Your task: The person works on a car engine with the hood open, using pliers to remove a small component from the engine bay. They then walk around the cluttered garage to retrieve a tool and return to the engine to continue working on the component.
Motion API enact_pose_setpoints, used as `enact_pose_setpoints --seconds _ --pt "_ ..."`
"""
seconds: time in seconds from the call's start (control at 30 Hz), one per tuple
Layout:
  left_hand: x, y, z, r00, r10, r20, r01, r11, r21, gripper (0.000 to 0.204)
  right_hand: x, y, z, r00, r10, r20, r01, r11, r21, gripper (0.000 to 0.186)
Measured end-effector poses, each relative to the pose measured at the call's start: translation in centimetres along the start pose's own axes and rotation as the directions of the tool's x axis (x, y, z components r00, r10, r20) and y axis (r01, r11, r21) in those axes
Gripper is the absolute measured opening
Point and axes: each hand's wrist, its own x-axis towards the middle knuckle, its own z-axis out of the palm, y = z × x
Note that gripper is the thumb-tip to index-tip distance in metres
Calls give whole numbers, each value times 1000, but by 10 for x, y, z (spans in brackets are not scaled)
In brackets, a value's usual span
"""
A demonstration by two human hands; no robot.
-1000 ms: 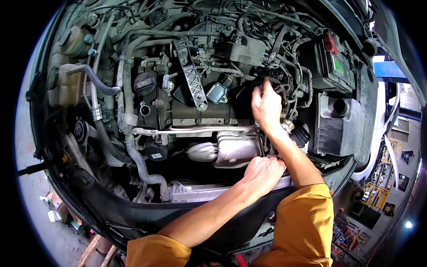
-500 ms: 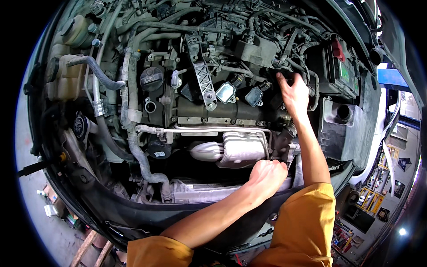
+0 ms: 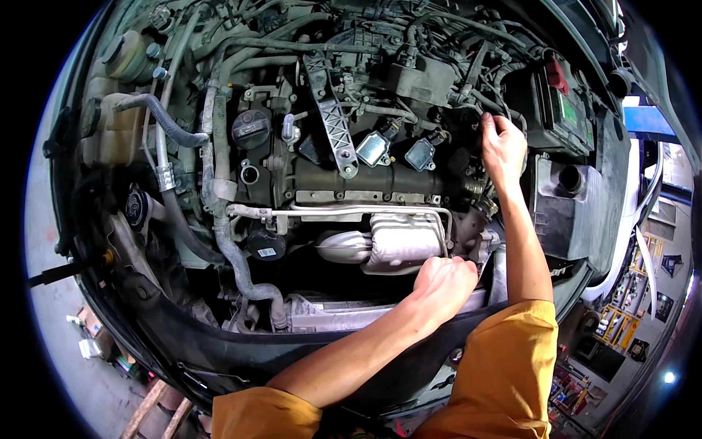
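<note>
My left hand (image 3: 444,284) is curled into a fist at the front of the engine, beside the silver heat shield (image 3: 406,240). Its fingertips are turned under and hidden, so anything inside cannot be seen. Farther back, my right hand (image 3: 504,152) has its thumb and fingers bent together by the dark hoses and wiring at the engine's right end; what they hold, if anything, is not visible. To its left, two ignition coils (image 3: 374,148) with silvery tops sit on the dark engine cover (image 3: 344,178). A ribbed metal bracket (image 3: 336,130) slants beside them.
A battery (image 3: 559,110) with a red terminal cover and an air box (image 3: 569,212) with a round opening stand at the right. At the left are a coolant tank (image 3: 110,132), an oil cap (image 3: 251,128) and a thick hose (image 3: 238,263). The front body edge (image 3: 292,358) runs beneath my forearms.
My right hand has shifted right, away from the coils, and its fingers show more. My left hand keeps its fist in nearly the same place. The whole view has moved slightly.
</note>
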Motion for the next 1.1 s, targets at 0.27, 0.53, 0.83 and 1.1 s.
enact_pose_setpoints --seconds 0.27,0.53,0.83,1.1 --pt "0 3 -6 999 -11 38 12 1000 -27 12 0 -2 4 976 -11 218 37 992 -117 48" --pt "0 1 -5 1000 7 25 -7 1000 1 15 13 1 3 944 17 328 45 982 -183 51" --pt "1 3 -6 999 -14 42 13 1000 8 17 14 -2 8 949 30 315 42 975 -219 58" --pt "0 3 -7 1000 6 25 -7 1000 16 15 16 -3 12 931 48 361 48 967 -251 56"
